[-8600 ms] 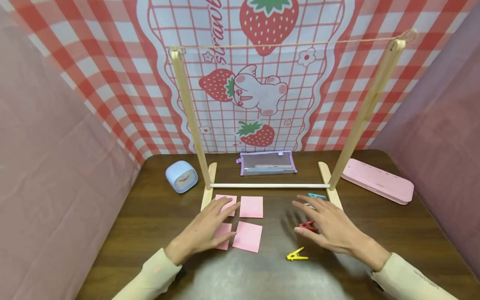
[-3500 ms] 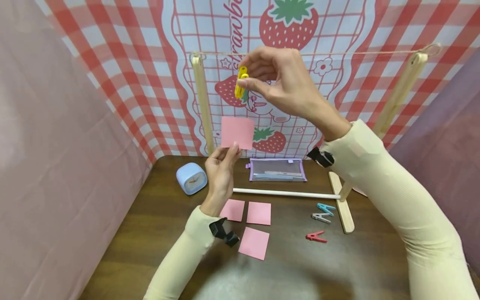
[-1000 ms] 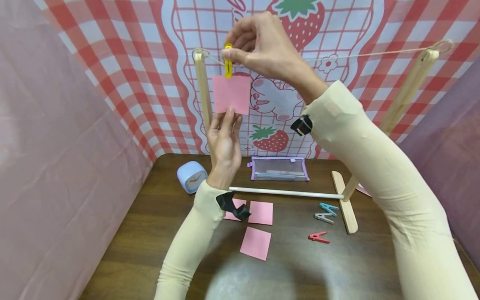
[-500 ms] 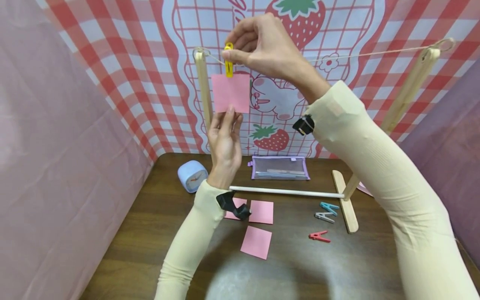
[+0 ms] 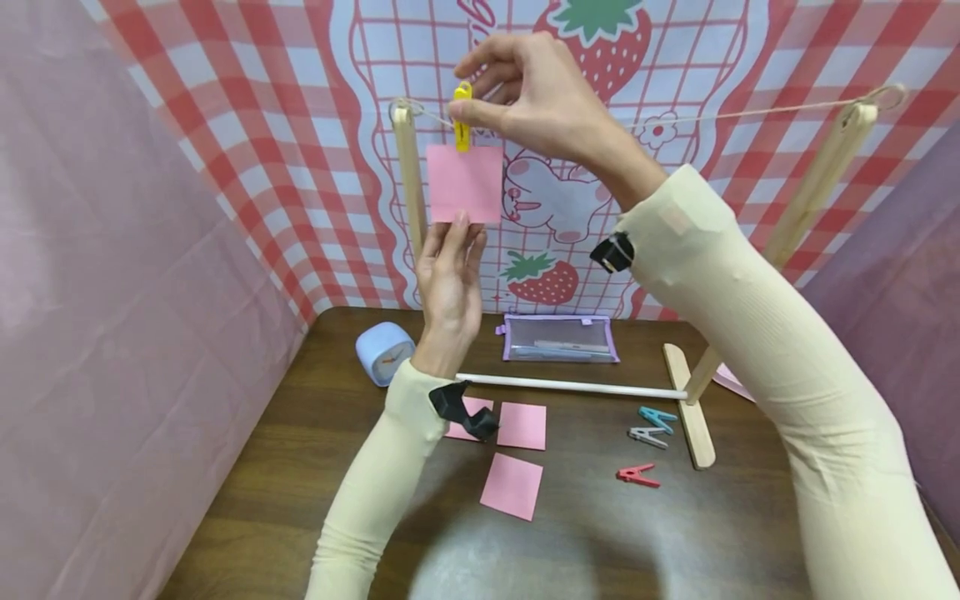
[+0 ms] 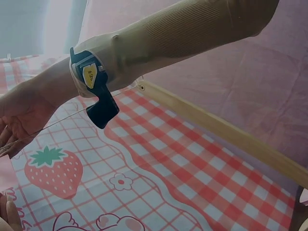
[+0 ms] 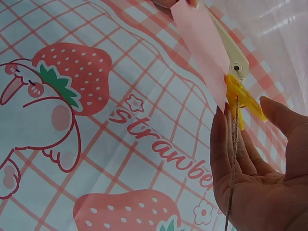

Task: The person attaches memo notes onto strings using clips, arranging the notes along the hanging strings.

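Gingham cloth (image 5: 247, 167) behind — left hand (image 5: 450, 287) pinches the pink note (image 5: 465, 185) by its lower edge, right hand (image 5: 547, 104) pinches the yellow clip (image 5: 463, 135) — light, creasable paper, I'd guess, best edge-held

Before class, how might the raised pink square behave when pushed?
The pink square probably weighs little: the left hand pinches only its lower edge. It seems fairly stiff, its corners not drooping, yet looks thin enough to crease.
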Demonstrator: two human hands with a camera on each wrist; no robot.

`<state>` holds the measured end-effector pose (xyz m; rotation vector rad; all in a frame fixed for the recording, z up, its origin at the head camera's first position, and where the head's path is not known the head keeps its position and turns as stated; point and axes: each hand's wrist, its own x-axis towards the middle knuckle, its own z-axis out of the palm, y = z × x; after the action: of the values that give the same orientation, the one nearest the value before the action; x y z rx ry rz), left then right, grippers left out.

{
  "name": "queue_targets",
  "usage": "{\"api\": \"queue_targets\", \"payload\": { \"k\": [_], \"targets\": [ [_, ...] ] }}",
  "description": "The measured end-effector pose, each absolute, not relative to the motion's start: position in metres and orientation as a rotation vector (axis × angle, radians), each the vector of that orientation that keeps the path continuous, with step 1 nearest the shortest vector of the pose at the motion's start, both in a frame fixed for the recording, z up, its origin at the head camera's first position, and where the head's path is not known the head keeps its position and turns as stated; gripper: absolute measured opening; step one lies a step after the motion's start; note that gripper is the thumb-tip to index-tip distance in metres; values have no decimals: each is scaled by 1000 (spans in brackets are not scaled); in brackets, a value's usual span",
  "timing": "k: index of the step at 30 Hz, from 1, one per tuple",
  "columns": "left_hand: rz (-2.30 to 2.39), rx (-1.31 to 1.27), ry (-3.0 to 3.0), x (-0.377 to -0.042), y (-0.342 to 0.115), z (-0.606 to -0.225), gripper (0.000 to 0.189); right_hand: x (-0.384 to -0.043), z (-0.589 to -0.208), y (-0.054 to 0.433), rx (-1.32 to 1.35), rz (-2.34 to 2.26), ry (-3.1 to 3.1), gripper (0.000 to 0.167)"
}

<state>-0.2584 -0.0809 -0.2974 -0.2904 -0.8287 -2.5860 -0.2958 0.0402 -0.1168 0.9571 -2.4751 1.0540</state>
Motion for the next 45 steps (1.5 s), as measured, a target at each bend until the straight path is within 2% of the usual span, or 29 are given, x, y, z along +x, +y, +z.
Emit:
{"api": "queue_targets", "payload": {
  "k": [8,27,35,45],
  "targets": [
    [-2576,-288,-893,-259,-82,-300,21,-289,-113,46,924,1031,-2472,50],
    [-2557,-247,-1048,-254,-90,-321,20,-248,-109,90,914,1089,-2275,39],
    [-2480,-230,-1222,-245,-99,-338,21,-228,-128,116,958,962,-2279,37],
    [-2407,-274,-1448,-232,-116,-368,25,-215,-174,148,971,851,-2381,33]
  ]
}}
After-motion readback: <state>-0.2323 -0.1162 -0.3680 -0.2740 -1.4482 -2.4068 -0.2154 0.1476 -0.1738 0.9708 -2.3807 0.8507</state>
